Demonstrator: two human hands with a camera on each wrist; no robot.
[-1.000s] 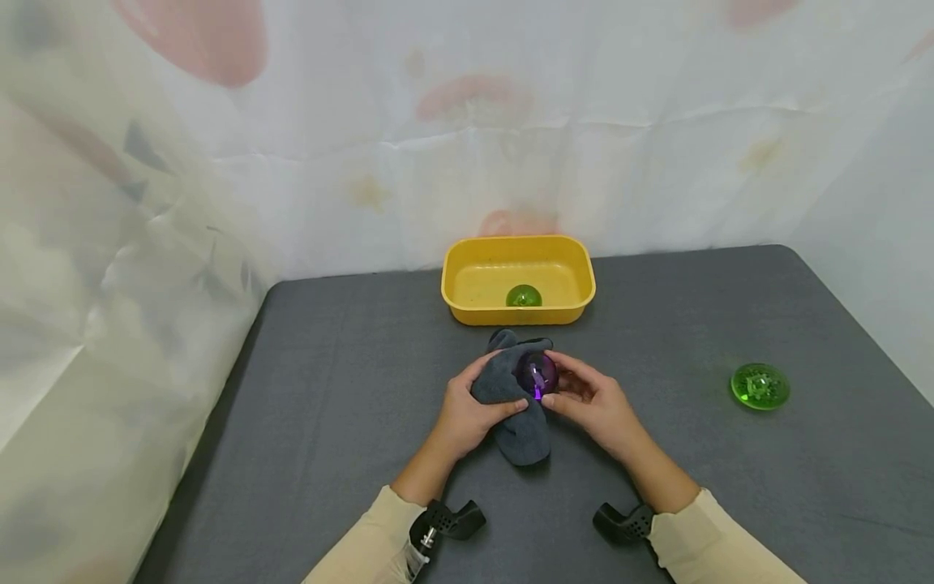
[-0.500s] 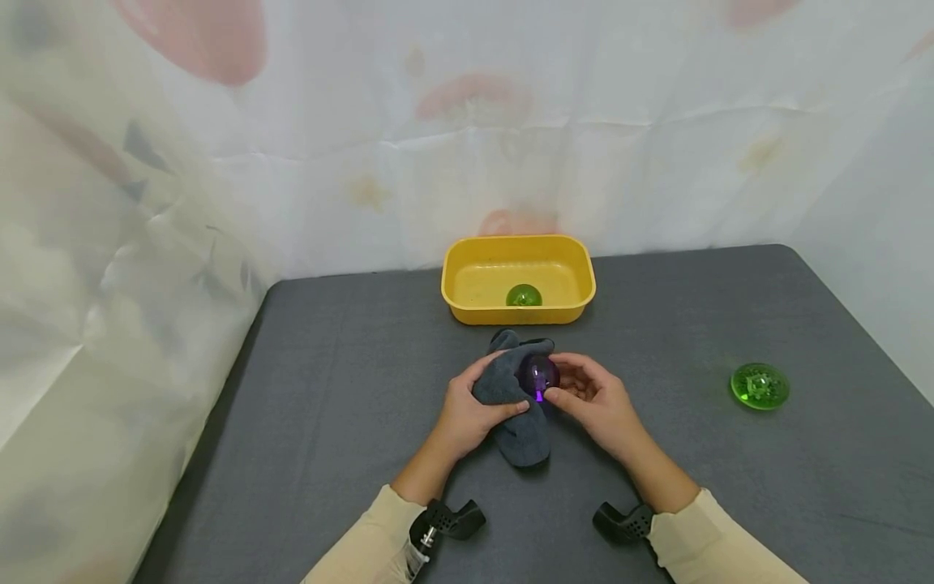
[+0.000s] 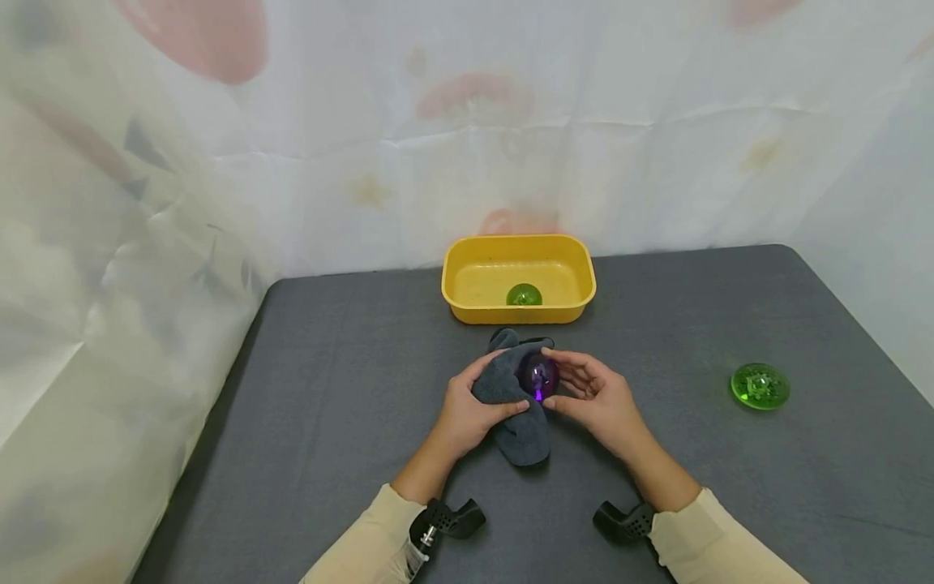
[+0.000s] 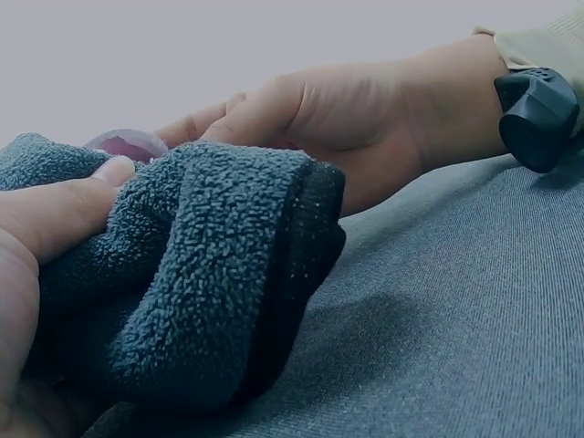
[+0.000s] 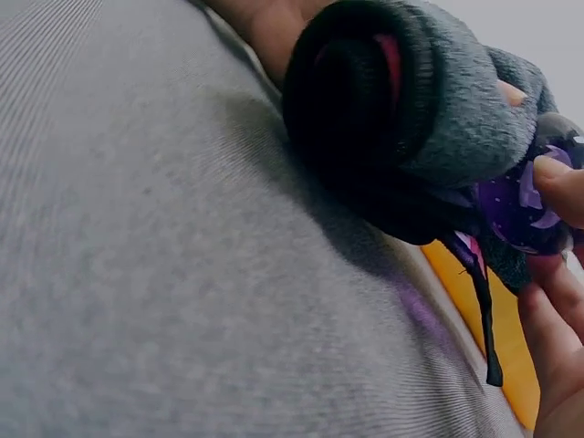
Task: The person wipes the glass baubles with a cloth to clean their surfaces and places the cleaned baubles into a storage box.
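Hands meet at mid-table: the left hand [image 3: 467,405] grips a gray cloth [image 3: 511,397] bunched against a purple ball [image 3: 538,375]. The right hand [image 3: 594,397] pinches that ball from its right side, just before a yellow tub [image 3: 518,312].

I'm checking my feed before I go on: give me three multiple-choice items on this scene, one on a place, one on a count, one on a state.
1. Where is the green ball?
A. inside the yellow tub
B. on the table's left edge
C. in the right hand

2. How many green things show in the head view?
A. one
B. two
C. four

3. What does the left hand do?
A. lies flat on the table
B. grips the grey cloth
C. holds the tub

Key: 1 A, the ball sits within the tub's walls. 2 B, the ball and the green disc on the table. 3 B, its fingers curl round the cloth against the purple ball, which the right hand pinches.
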